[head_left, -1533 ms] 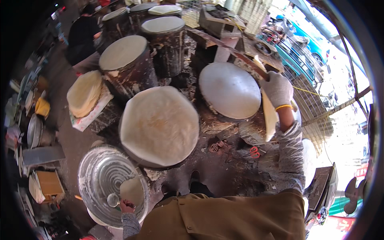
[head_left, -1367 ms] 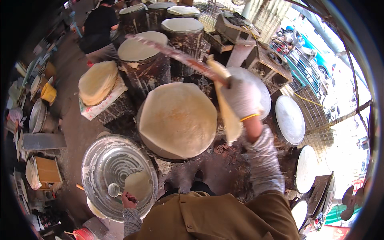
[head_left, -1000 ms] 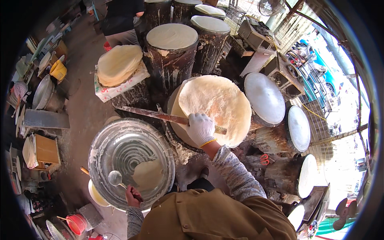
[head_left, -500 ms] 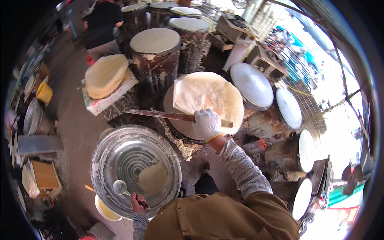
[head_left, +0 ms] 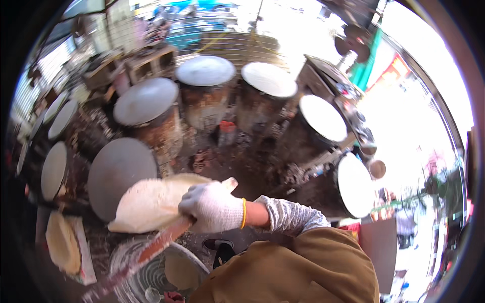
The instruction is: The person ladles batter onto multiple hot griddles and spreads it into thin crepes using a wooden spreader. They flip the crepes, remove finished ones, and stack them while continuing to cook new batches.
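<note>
My right hand (head_left: 212,206), in a white knit glove with a yellow cuff, is closed round a long flat stick (head_left: 162,241) smeared with pale residue. A thin round pancake sheet (head_left: 146,204), pale and limp, is lifted at that same hand, pinched or draped along the stick; which of these I cannot tell. It partly overlaps a bare grey round griddle (head_left: 118,171). My left hand (head_left: 174,297) shows only in part at the lower edge, over a wide metal basin (head_left: 124,252). A ladle (head_left: 152,295) lies beside its fingers, its handle mostly hidden. Pale batter sits in the basin.
Several drum stoves with round pale tops, such as this griddle (head_left: 206,70), curve around me. To the left, a stack of pancake sheets (head_left: 63,242) rests on a paper-covered stand (head_left: 87,252). A red-topped can (head_left: 227,132) stands between the drums. A fan (head_left: 352,43) is at far right.
The view has swung right. The pancake sheet, which lay on the griddle, is now off it in my right hand with the stick. My left hand stays at the basin with the ladle.
</note>
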Motion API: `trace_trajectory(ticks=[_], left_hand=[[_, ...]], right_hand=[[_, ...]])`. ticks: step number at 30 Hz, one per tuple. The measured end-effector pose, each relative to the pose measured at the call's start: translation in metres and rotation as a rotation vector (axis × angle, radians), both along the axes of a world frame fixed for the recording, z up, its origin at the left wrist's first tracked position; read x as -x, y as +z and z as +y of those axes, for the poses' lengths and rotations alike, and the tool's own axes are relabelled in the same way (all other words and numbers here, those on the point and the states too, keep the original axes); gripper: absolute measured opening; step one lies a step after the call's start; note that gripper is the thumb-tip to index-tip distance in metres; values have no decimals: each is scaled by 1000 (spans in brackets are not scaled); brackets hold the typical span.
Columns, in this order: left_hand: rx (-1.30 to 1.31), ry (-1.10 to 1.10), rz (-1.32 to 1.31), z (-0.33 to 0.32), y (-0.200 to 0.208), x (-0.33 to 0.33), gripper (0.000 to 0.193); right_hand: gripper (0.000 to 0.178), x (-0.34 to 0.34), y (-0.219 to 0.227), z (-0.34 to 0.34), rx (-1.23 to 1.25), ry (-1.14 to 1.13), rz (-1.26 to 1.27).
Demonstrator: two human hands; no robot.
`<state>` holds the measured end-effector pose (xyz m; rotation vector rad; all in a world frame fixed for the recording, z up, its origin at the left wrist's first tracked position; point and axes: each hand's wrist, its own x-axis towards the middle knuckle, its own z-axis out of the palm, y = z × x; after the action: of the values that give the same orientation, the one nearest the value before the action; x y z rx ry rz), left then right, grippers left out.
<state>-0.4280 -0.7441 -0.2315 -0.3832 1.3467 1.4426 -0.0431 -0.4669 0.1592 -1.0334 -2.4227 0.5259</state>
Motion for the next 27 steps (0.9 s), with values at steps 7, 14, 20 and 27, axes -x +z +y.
trace_trajectory(ticks=[7,14,20,27], left_hand=[[108,-313,79,19,-14,-34,34],[115,-595,157,7,-13,-63,34],[175,-814,246,-13,-9,-80,35],[153,-890,303,-24,0,-89,35]], right_hand=[[17,-127,-42,-153,222,-279,-88],[16,-238,-85,-323,412,-844,-126],[21,-329,-61,-488,263,-1425,243],[30,-347,-73,-733,-60,-1786,1478]])
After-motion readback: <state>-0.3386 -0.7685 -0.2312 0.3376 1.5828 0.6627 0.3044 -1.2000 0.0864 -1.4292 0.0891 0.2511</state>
